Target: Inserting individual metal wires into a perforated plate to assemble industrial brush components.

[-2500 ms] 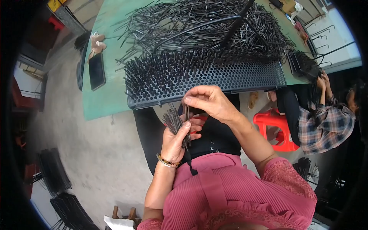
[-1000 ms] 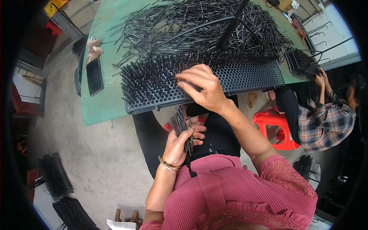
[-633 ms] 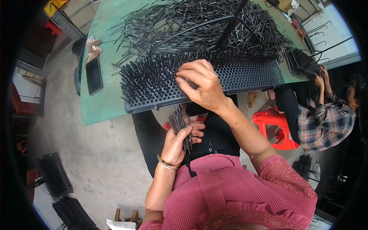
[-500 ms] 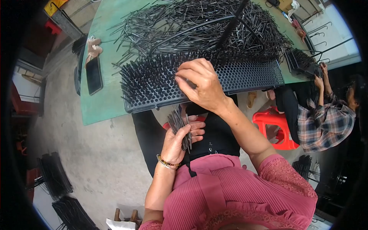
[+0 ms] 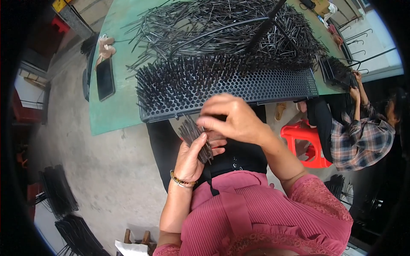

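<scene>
Left hand wrapped around a bundle of dark rods, this side of the perforated tray; right hand half-curled at their tips, hold unclear. Looks like picking: next calls for a clean pinch.

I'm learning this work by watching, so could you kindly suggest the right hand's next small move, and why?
I would probably have the right hand pinch from the bundle of dark rods: it is right beside their upper ends, the left hand holds the bundle, and the perforated tray has bare holes toward its front right.
</scene>
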The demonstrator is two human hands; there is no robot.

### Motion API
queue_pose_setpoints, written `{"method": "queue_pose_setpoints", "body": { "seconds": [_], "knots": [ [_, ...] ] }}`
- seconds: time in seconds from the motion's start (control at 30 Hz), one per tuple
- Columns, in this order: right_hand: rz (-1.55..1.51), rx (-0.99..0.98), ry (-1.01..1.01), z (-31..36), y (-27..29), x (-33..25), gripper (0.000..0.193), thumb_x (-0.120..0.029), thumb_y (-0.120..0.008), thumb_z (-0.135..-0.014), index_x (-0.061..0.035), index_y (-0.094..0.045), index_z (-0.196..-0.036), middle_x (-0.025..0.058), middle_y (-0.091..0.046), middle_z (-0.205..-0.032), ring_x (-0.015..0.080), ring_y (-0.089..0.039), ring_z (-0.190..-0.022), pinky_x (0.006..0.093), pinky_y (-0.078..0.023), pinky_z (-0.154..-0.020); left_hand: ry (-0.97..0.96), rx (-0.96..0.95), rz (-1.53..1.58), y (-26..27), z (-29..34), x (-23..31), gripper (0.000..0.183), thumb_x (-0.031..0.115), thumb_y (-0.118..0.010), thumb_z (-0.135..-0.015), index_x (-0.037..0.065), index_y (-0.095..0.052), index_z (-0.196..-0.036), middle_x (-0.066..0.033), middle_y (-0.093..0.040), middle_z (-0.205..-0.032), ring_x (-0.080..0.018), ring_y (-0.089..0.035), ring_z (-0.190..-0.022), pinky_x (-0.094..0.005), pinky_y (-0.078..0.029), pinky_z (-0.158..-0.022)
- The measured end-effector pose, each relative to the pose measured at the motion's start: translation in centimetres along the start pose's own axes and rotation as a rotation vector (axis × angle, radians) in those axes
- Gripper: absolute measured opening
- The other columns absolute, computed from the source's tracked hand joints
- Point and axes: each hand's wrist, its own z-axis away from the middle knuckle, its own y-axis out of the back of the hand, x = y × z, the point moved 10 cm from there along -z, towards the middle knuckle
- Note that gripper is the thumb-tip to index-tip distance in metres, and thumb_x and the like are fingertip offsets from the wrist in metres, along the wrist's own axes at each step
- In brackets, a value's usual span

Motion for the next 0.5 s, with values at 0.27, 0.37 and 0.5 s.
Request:
{"method": "queue_pose_setpoints", "body": {
  "seconds": [0.27,0.37,0.5],
  "knots": [
    [-0.585,-0.058,-0.406,1.8,-3.4,5.6,0.023,-0.017,-0.066,-0.085,0.0059,-0.068,-0.09,0.0054,-0.066,-0.076,0.0071,-0.056,-0.069,0.0246,-0.047,-0.061,0.037,-0.088,-0.054,-1.0,0.6,0.1,0.04,0.016,-0.05,-0.093,-0.007,-0.045,-0.125,-0.0231,-0.06,-0.113,-0.03,-0.063,-0.098,-0.0409,-0.056,-0.08],
    [-0.663,-0.132,-0.429,1.8,-3.9,5.3,0.025,-0.019,-0.066,-0.086,0.0056,-0.069,-0.091,0.0031,-0.066,-0.075,0.0054,-0.055,-0.068,0.0227,-0.045,-0.06,0.099,-0.157,-0.085,-1.4,1.0,-0.4,0.041,0.017,-0.048,-0.092,-0.008,-0.045,-0.124,-0.0254,-0.061,-0.109,-0.0295,-0.064,-0.093,-0.0374,-0.057,-0.073],
    [-0.737,-0.261,-0.548,2.8,-5.1,4.9,0.022,-0.014,-0.065,-0.088,0.0052,-0.068,-0.098,0.0044,-0.066,-0.086,0.0074,-0.057,-0.078,0.0221,-0.047,-0.067,0.11,-0.171,-0.066,-1.2,1.2,-0.6,0.041,0.019,-0.049,-0.093,-0.009,-0.046,-0.123,-0.0251,-0.062,-0.105,-0.0272,-0.065,-0.087,-0.0353,-0.058,-0.068]
  ]
}}
